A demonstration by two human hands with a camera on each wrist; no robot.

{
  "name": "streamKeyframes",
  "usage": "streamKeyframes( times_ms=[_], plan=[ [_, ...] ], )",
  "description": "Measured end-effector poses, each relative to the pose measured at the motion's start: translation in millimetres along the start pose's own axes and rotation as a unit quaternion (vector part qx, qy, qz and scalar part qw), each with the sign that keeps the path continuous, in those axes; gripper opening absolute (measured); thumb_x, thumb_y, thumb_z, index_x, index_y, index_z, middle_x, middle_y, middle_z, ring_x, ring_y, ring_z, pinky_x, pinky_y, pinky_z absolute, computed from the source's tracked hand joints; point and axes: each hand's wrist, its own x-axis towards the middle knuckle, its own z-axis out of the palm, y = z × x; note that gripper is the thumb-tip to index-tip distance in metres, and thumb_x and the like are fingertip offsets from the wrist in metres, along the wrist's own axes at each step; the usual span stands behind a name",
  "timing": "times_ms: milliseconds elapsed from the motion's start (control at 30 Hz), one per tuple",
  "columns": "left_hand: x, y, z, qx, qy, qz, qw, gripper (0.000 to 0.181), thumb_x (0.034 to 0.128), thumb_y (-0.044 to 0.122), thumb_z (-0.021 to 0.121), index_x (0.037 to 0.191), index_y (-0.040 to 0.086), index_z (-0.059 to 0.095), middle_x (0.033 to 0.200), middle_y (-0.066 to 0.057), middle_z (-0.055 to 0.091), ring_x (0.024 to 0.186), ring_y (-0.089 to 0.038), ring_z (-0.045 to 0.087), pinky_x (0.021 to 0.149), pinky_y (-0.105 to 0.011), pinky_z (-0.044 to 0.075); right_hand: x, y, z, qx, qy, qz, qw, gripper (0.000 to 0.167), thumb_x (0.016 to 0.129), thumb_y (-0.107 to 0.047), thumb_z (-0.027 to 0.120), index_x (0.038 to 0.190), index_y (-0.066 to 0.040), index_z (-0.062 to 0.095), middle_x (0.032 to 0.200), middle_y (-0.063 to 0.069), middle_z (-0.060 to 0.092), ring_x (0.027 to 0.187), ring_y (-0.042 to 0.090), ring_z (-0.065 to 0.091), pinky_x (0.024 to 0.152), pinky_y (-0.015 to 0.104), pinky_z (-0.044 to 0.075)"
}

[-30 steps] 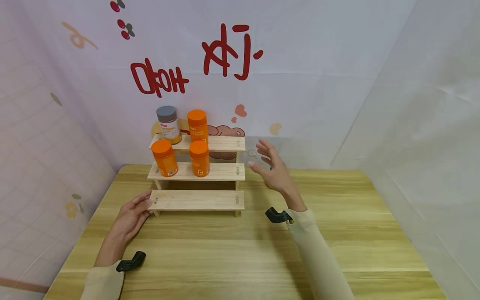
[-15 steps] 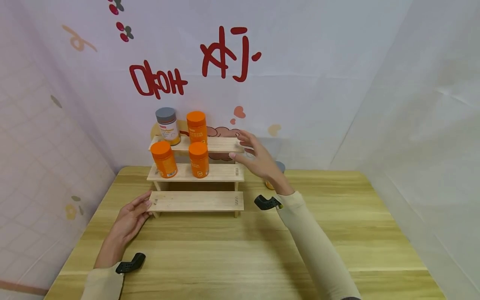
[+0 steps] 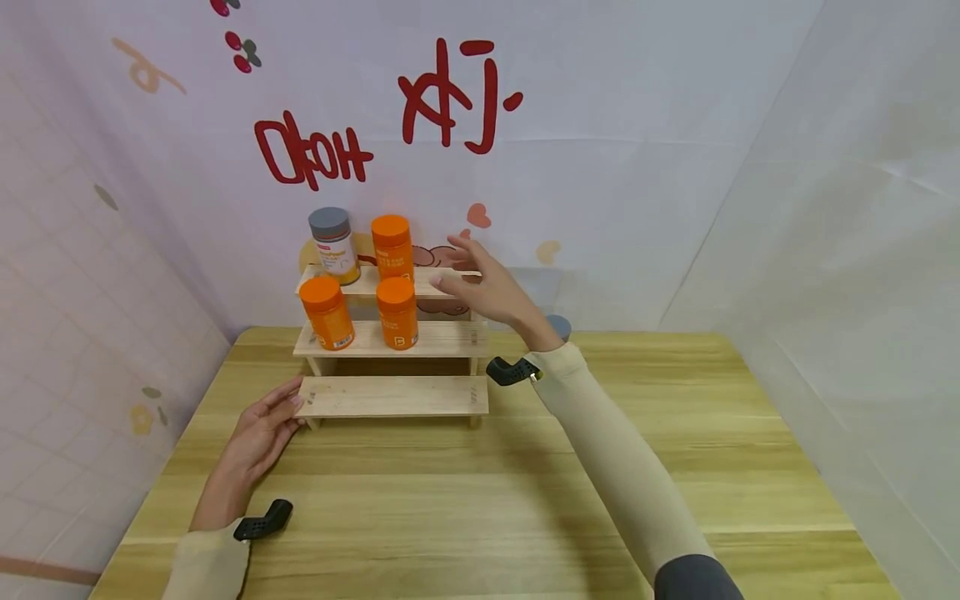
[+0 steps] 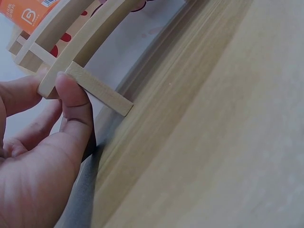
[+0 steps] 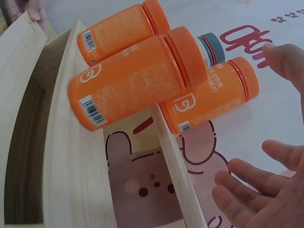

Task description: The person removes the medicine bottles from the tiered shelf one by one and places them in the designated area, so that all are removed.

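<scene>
A three-tier wooden shelf (image 3: pixel 393 395) stands on the table against the back wall. My left hand (image 3: pixel 260 433) pinches the left end of its lowest board between thumb and fingers. My right hand (image 3: pixel 487 287) is in front of the right end of the top board, fingers spread, holding nothing. Left of it, an orange bottle (image 3: pixel 392 247) stands on the top tier next to a grey-capped bottle (image 3: pixel 334 250). Two more stand on the middle tier: a left orange bottle (image 3: pixel 327 315) and a right orange bottle (image 5: pixel 128 78). In the right wrist view the right hand's fingers are apart from every bottle.
Another grey-capped bottle (image 3: pixel 558 327) stands on the table right of the shelf, mostly hidden behind my right forearm. The wood-grain table (image 3: pixel 450 517) runs back to a white cloth wall (image 3: pixel 637 208) with red lettering. Cloth walls also close off both sides.
My right hand has moved left and up, from beside the shelf to the right end of its top board. My left hand keeps its pinch on the lowest board. The bottles have not moved.
</scene>
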Motion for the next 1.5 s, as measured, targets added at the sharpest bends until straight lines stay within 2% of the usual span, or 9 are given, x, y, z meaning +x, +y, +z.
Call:
streamKeyframes(
  times_ms=[267, 433, 633, 767, 933, 1133, 1500],
  plan=[
    [1.5, 1.8, -1.4, 0.000, -0.007, 0.004, 1.0000, 0.054, 0.1072, 0.006, 0.052, 0.159, 0.006, 0.035, 0.125, 0.006, 0.058, 0.102, -0.003, 0.058, 0.081, -0.018, 0.052, 25.9, -10.2, 8.8, -0.025, -0.003, 0.029, 0.9993, 0.084, 0.092, -0.059, 0.069, 0.160, -0.025, 0.034, 0.155, 0.005, 0.050, 0.137, 0.025, 0.051, 0.114, 0.049, 0.045],
    [1.3, 2.4, -1.7, -0.008, -0.004, 0.005, 0.9999, 0.048, 0.1068, 0.005, 0.053, 0.154, 0.010, 0.046, 0.123, 0.007, 0.060, 0.101, -0.004, 0.059, 0.081, -0.018, 0.053, 39.9, -14.9, 18.5, -0.018, -0.002, 0.058, 0.9981, 0.081, 0.091, -0.062, 0.069, 0.157, -0.026, 0.039, 0.148, 0.001, 0.057, 0.132, 0.019, 0.056, 0.114, 0.044, 0.046],
    [-0.2, 2.7, -1.1, -0.008, -0.002, 0.001, 1.0000, 0.049, 0.1066, 0.005, 0.053, 0.155, 0.009, 0.044, 0.123, 0.007, 0.060, 0.101, -0.004, 0.059, 0.080, -0.019, 0.053, 55.5, -14.9, 30.1, -0.008, 0.000, 0.091, 0.9958, 0.077, 0.090, -0.063, 0.069, 0.154, -0.029, 0.043, 0.145, -0.002, 0.058, 0.132, 0.017, 0.056, 0.114, 0.043, 0.046],
    [-0.8, 2.3, -1.7, -0.010, -0.003, 0.002, 0.9999, 0.051, 0.1065, 0.006, 0.054, 0.156, 0.007, 0.041, 0.123, 0.007, 0.060, 0.102, -0.004, 0.059, 0.081, -0.019, 0.053, 62.8, -13.8, 37.8, 0.003, -0.001, 0.088, 0.9961, 0.074, 0.091, -0.060, 0.070, 0.152, -0.026, 0.046, 0.143, 0.000, 0.059, 0.129, 0.018, 0.056, 0.111, 0.041, 0.048],
    [-1.0, 0.6, -2.5, -0.018, -0.004, 0.006, 0.9998, 0.046, 0.1064, 0.005, 0.053, 0.152, 0.010, 0.048, 0.122, 0.006, 0.061, 0.100, -0.004, 0.059, 0.080, -0.019, 0.053, 68.1, -13.2, 44.8, 0.020, 0.003, 0.078, 0.9968, 0.066, 0.093, -0.055, 0.070, 0.148, -0.025, 0.051, 0.137, 0.000, 0.061, 0.125, 0.018, 0.058, 0.110, 0.040, 0.049],
    [0.2, -2.0, -3.0, -0.019, -0.007, 0.008, 0.9998, 0.048, 0.1066, 0.004, 0.053, 0.154, 0.008, 0.046, 0.122, 0.005, 0.059, 0.099, -0.004, 0.059, 0.080, -0.018, 0.053, 70.8, -14.5, 50.0, 0.038, -0.006, 0.069, 0.9969, 0.060, 0.094, -0.053, 0.070, 0.146, -0.027, 0.051, 0.139, -0.001, 0.060, 0.125, 0.019, 0.058, 0.110, 0.041, 0.050],
    [1.7, -1.7, -3.4, -0.015, -0.002, 0.001, 0.9999, 0.051, 0.1066, 0.006, 0.053, 0.156, 0.008, 0.041, 0.124, 0.006, 0.058, 0.101, -0.004, 0.058, 0.080, -0.018, 0.053, 67.4, -12.6, 47.5, 0.037, 0.013, 0.058, 0.9975, 0.057, 0.094, -0.053, 0.071, 0.142, -0.028, 0.054, 0.131, -0.001, 0.064, 0.118, 0.017, 0.061, 0.106, 0.039, 0.051]
  ],
)
